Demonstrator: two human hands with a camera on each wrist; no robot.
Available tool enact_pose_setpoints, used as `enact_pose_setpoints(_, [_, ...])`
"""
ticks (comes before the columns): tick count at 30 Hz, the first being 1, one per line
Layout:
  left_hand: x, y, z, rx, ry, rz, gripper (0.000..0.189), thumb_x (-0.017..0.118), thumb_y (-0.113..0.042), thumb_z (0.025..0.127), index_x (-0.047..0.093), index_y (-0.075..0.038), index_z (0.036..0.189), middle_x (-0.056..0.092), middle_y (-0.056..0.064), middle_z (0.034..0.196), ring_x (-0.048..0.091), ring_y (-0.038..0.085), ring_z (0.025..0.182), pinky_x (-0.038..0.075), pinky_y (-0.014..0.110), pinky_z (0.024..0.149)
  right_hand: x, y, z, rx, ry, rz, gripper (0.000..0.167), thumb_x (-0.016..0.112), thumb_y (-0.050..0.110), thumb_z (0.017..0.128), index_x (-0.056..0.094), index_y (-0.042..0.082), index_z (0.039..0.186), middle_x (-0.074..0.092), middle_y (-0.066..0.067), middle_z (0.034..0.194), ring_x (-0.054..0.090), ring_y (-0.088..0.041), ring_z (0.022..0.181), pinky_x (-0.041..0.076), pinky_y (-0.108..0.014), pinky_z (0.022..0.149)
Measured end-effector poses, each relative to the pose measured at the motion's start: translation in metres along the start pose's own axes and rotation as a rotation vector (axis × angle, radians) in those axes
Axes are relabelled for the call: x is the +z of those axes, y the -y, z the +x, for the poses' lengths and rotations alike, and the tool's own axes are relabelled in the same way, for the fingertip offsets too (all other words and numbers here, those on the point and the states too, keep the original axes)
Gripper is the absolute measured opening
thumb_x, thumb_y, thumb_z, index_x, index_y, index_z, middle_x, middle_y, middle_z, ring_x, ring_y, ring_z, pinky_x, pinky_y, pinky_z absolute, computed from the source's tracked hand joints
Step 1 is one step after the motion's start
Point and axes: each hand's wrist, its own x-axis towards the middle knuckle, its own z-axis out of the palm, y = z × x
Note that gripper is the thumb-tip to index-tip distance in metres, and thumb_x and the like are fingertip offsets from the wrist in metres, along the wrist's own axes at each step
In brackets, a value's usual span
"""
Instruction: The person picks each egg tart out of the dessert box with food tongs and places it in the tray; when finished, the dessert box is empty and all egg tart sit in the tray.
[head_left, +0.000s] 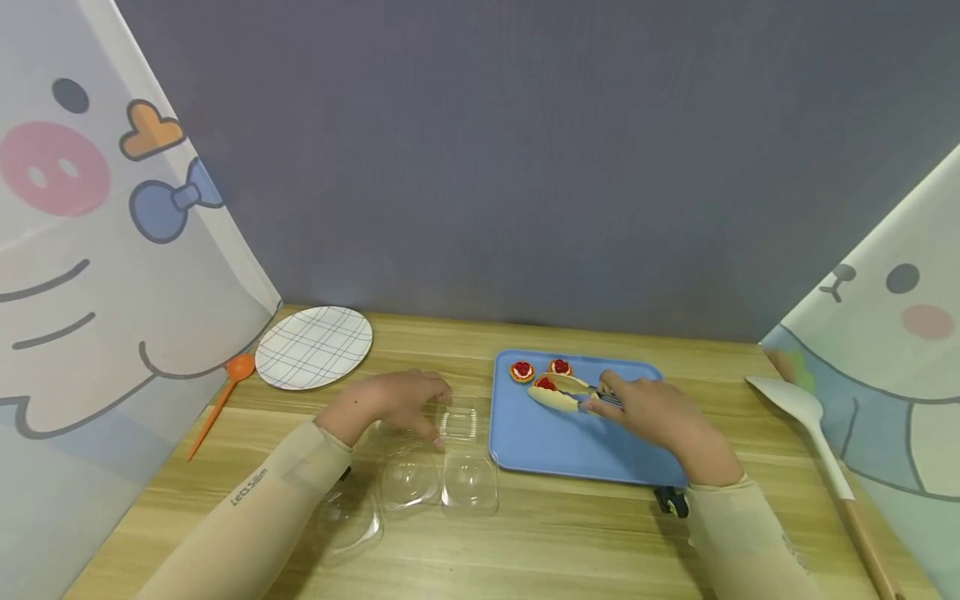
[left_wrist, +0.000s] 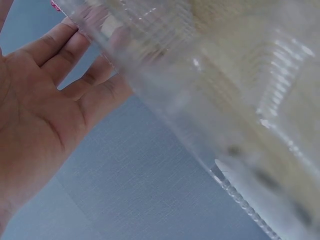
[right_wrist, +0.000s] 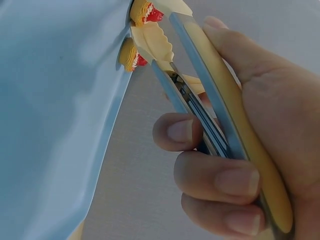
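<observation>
My right hand point(head_left: 648, 408) grips a pair of tongs point(head_left: 557, 402) with cream tips and metal-and-yellow handles, the fingers curled round the handles in the right wrist view. Between the tips lies a small red-topped tart point(head_left: 546, 384), over the blue tray point(head_left: 517, 437). Two more tarts, a left one point(head_left: 522, 372) and a right one point(head_left: 559, 367), sit near the tray's back edge. To the left, my left hand point(head_left: 401, 403) is at a clear plastic container point(head_left: 470, 482) with several compartments. Its fingers extend behind the clear plastic in the left wrist view; contact there is hard to tell.
A white checked plate point(head_left: 313, 347) lies at the back left, with an orange spoon point(head_left: 225, 400) beside it. Along the right side lies a large white spoon point(head_left: 806, 408) with a wooden handle. Printed panels flank the wooden table point(head_left: 585, 542), and a grey wall point(head_left: 480, 167) stands behind.
</observation>
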Motion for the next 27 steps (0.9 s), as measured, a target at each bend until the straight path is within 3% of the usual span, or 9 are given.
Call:
enact_pose_setpoints(17, [0.0003,-0.0024,-0.0010,0.013,-0.013,0.001,0.081,0.091,-0.047,0.082,0.060,-0.009,0.147,0.063,0.006,0.150,0.054,0.032,0.146,0.045,0.049,0.124,0.0015,-0.0008,0.0001,0.007,0.008,-0.005,0.061,0.052,0.069,0.103,0.056,0.016,0.133,0.068,0.001,0.076,0.070,-0.023,0.078,0.056,-0.049,0.068])
enact_pose_setpoints(27, [-0.0004,-0.0039,-0.0010,-0.011,-0.007,-0.004,0.081,0.091,-0.047,0.082,0.060,-0.012,0.148,0.061,0.004,0.152,0.052,0.031,0.148,0.045,0.049,0.124,-0.0020,0.0043,-0.0032,0.000,0.000,-0.014,0.055,0.055,0.067,0.103,0.055,0.016,0.124,0.062,0.002,0.071,0.062,-0.018,0.070,0.050,-0.040,0.062])
